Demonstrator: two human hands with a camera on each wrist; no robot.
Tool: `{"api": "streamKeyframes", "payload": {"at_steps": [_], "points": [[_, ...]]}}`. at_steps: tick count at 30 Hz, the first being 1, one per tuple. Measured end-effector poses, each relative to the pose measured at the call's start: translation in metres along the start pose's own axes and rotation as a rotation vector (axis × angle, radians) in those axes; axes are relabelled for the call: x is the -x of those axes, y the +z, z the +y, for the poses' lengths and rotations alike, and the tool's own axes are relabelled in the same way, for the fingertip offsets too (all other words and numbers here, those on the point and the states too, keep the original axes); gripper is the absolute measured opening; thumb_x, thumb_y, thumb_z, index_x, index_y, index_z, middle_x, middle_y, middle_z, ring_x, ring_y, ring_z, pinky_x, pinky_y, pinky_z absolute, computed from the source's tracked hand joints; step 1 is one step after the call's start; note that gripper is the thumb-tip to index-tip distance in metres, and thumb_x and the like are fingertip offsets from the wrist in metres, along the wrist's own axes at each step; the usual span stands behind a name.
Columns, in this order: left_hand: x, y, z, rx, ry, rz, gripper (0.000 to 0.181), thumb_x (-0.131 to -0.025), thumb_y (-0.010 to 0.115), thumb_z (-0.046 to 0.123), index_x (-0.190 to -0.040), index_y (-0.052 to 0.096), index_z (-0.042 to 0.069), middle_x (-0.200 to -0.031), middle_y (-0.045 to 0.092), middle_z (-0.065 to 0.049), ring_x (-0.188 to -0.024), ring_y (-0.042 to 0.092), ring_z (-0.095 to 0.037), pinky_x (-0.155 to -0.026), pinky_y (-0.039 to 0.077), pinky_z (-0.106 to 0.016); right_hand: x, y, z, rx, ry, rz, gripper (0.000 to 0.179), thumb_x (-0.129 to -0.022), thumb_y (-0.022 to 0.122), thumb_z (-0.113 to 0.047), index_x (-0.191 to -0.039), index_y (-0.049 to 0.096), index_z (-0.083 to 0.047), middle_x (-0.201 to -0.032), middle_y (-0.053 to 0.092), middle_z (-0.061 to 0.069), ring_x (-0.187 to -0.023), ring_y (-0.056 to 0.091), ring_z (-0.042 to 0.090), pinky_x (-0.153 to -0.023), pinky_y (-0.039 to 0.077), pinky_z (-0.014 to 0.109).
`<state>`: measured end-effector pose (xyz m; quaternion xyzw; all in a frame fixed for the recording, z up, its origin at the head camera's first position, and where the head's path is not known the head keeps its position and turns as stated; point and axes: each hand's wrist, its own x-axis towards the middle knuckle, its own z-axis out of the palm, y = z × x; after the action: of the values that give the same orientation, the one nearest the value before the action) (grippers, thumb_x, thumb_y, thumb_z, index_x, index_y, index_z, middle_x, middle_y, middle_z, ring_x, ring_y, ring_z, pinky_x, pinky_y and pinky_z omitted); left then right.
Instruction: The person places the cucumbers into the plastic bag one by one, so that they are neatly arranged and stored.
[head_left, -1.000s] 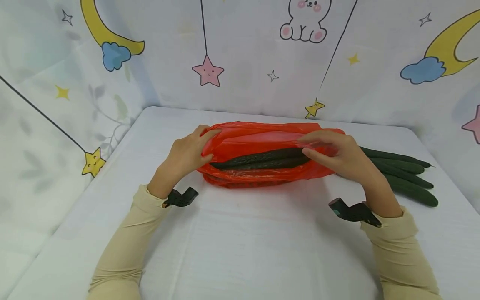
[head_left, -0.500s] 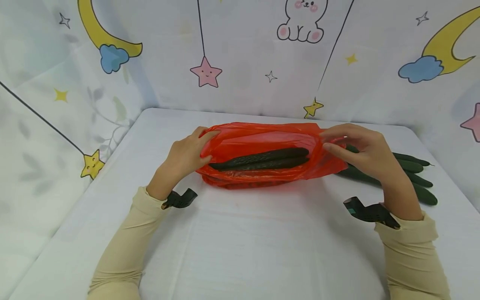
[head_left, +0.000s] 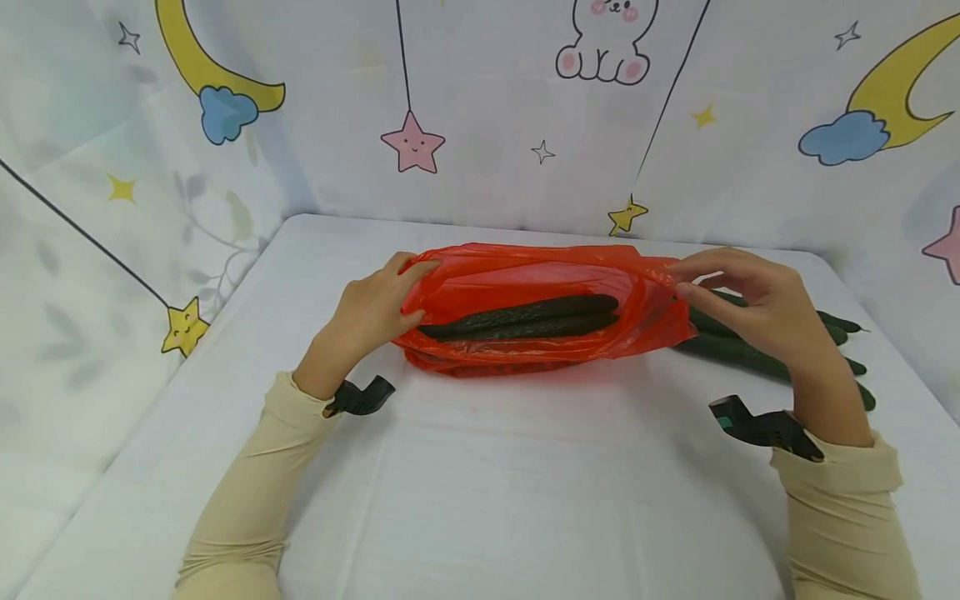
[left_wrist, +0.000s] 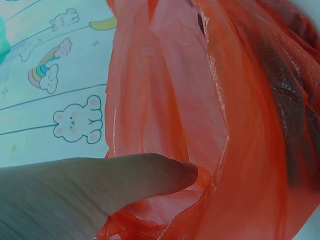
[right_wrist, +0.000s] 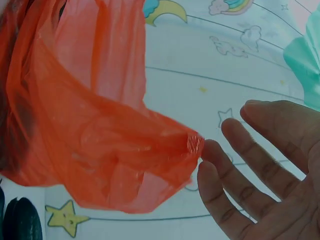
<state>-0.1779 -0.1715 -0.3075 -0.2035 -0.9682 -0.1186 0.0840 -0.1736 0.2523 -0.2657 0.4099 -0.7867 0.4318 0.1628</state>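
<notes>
A red plastic bag [head_left: 525, 354] lies on its side in the middle of the table, its mouth spread wide. Inside it two dark green cucumbers [head_left: 525, 321] show. My left hand [head_left: 371, 312] is at the bag's left end, thumb and forefinger spread apart at the mouth; its thumb [left_wrist: 145, 175] touches the plastic inside, and its other fingers are hidden. By the right end hovers my right hand [head_left: 757, 304], fingers apart and loosely bent. In the right wrist view, the fingertips [right_wrist: 215, 150] are at the bag's corner; nothing is gripped.
Several more cucumbers [head_left: 731, 350] lie at the right, partly behind my right hand. They rest on a white-covered table [head_left: 510, 483]. A printed cloth [head_left: 495, 108] with stars and moons hangs behind the table.
My right hand has moved right, off the cucumbers' ends in the bag and out along the bag's right end. The left hand and the bag have stayed nearly still.
</notes>
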Motion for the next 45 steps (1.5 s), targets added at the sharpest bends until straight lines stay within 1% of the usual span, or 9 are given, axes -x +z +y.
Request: {"api": "streamKeyframes", "payload": {"at_steps": [7,13,18,25,30,34,39,41,45], "points": [[-0.001,0.001,0.000,-0.009,0.000,-0.006,0.063,-0.086,0.072,0.018,-0.144,0.046,0.013,-0.138,0.047,-0.015,-0.052,0.049,-0.021,-0.045,0.040,-0.029,0.008,-0.005,0.007,-0.010,0.001,-0.008,0.025,-0.083,0.068,0.011,-0.108,0.065,0.015,-0.108,0.068,0.016,-0.102,0.061,0.017,-0.084,0.050,0.014],[-0.002,0.003,0.000,-0.014,0.002,-0.018,0.064,-0.086,0.073,0.019,-0.144,0.045,0.013,-0.138,0.047,-0.016,-0.054,0.051,-0.022,-0.045,0.040,-0.028,0.016,-0.007,0.012,0.046,0.053,0.021,0.027,-0.082,0.068,0.014,-0.109,0.066,0.012,-0.107,0.068,0.015,-0.102,0.061,0.014,-0.083,0.049,0.013],[-0.002,0.004,0.001,-0.018,0.006,-0.030,0.066,-0.086,0.074,0.021,-0.145,0.045,0.013,-0.138,0.047,-0.016,-0.055,0.052,-0.022,-0.045,0.041,-0.029,0.020,-0.009,0.022,-0.048,0.051,0.056,0.024,-0.083,0.066,0.015,-0.107,0.065,0.017,-0.107,0.069,0.013,-0.103,0.061,0.017,-0.085,0.050,0.015],[-0.002,0.002,0.001,-0.025,-0.002,-0.037,0.066,-0.086,0.074,0.021,-0.145,0.045,0.013,-0.138,0.047,-0.017,-0.057,0.053,-0.022,-0.046,0.044,-0.030,0.020,-0.012,0.032,-0.199,-0.006,0.069,0.021,-0.085,0.065,0.012,-0.103,0.062,0.023,-0.107,0.069,0.012,-0.103,0.061,0.019,-0.087,0.050,0.018],[-0.002,0.001,0.000,-0.024,-0.009,-0.035,0.066,-0.086,0.074,0.020,-0.145,0.045,0.013,-0.138,0.047,-0.016,-0.055,0.052,-0.022,-0.046,0.043,-0.029,0.020,-0.015,0.041,-0.207,-0.020,0.069,0.022,-0.085,0.066,0.011,-0.103,0.061,0.023,-0.107,0.070,0.012,-0.102,0.062,0.019,-0.087,0.050,0.018],[-0.002,0.000,0.000,-0.018,-0.014,-0.041,0.067,-0.086,0.075,0.020,-0.145,0.044,0.013,-0.139,0.046,-0.016,-0.057,0.052,-0.022,-0.046,0.043,-0.029,0.024,-0.018,0.050,-0.176,0.029,0.043,0.022,-0.084,0.063,0.016,-0.105,0.061,0.022,-0.108,0.070,0.009,-0.103,0.062,0.016,-0.087,0.049,0.016],[-0.002,0.000,0.000,-0.012,-0.017,-0.043,0.068,-0.086,0.075,0.020,-0.146,0.044,0.013,-0.139,0.046,-0.016,-0.057,0.053,-0.023,-0.047,0.043,-0.029,0.030,-0.020,0.059,-0.028,0.126,0.003,0.030,-0.081,0.059,0.023,-0.110,0.063,0.016,-0.110,0.069,0.000,-0.103,0.062,0.010,-0.085,0.048,0.012],[-0.003,0.001,0.000,-0.013,-0.014,-0.043,0.068,-0.086,0.075,0.020,-0.146,0.044,0.013,-0.139,0.046,-0.017,-0.057,0.052,-0.022,-0.047,0.043,-0.029,0.032,-0.021,0.061,0.038,0.182,-0.012,0.031,-0.083,0.059,0.022,-0.112,0.064,0.013,-0.110,0.068,-0.006,-0.103,0.061,0.007,-0.084,0.048,0.011],[-0.003,0.003,0.000,-0.016,-0.006,-0.041,0.067,-0.086,0.074,0.020,-0.145,0.044,0.013,-0.138,0.046,-0.017,-0.056,0.052,-0.022,-0.046,0.042,-0.029,0.038,-0.022,0.068,0.075,0.313,-0.030,0.028,-0.088,0.060,0.012,-0.116,0.065,0.007,-0.110,0.066,-0.014,-0.102,0.060,0.003,-0.082,0.047,0.009]]}}
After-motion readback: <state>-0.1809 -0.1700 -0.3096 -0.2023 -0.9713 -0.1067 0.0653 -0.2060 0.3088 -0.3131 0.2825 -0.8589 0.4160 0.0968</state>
